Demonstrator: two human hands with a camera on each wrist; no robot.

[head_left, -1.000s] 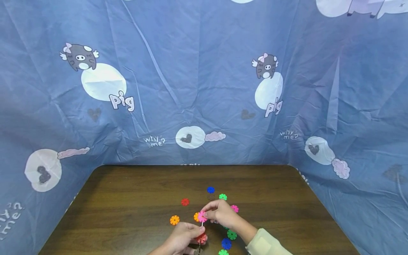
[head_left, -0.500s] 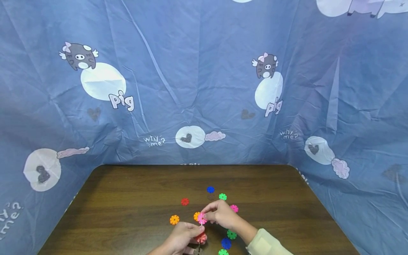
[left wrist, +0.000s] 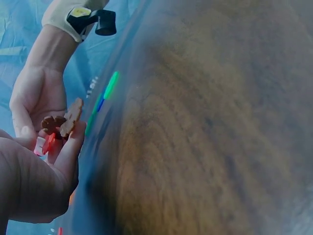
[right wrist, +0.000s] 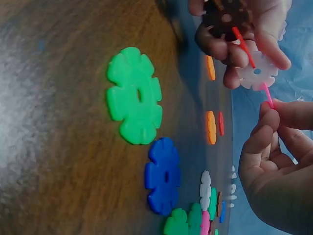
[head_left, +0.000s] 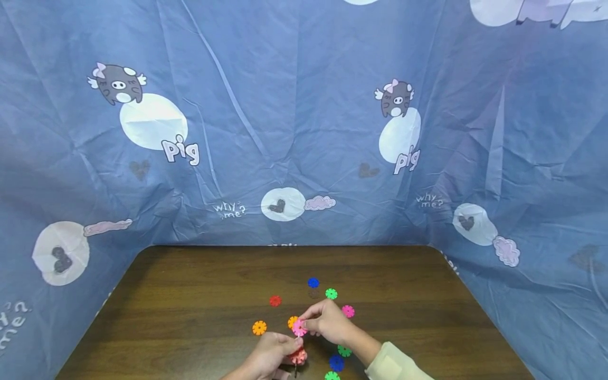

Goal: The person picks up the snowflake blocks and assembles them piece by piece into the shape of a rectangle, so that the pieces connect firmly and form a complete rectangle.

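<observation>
While the left hand (head_left: pixel 271 352) pinches the joined discs (head_left: pixel 298 357), the right hand (head_left: pixel 330 323), pinching a pink disc (head_left: pixel 298 329), seems mid-joining; a straight push is called for

Two hands (head_left: pixel 273 352) (head_left: pixel 331 323), lower centre, hold one pink disc (head_left: pixel 298 329), one red disc (right wrist: pixel 244 47), one white disc (right wrist: pixel 252 79); brown discs (right wrist: pixel 215 17) overlap, uncounted. Loose: two blue discs (head_left: pixel 336 362), two orange discs (head_left: pixel 259 328), at least three green discs (head_left: pixel 332 376), one loose red disc (head_left: pixel 275 300).

- A brown wood table (head_left: pixel 199 295) with round corners
- A big, wrinkly blue cloth (head_left: pixel 280 105) behind it
- Gray pigs (head_left: pixel 118 84) and dark hearts (head_left: pixel 140 170) on the cloth
</observation>
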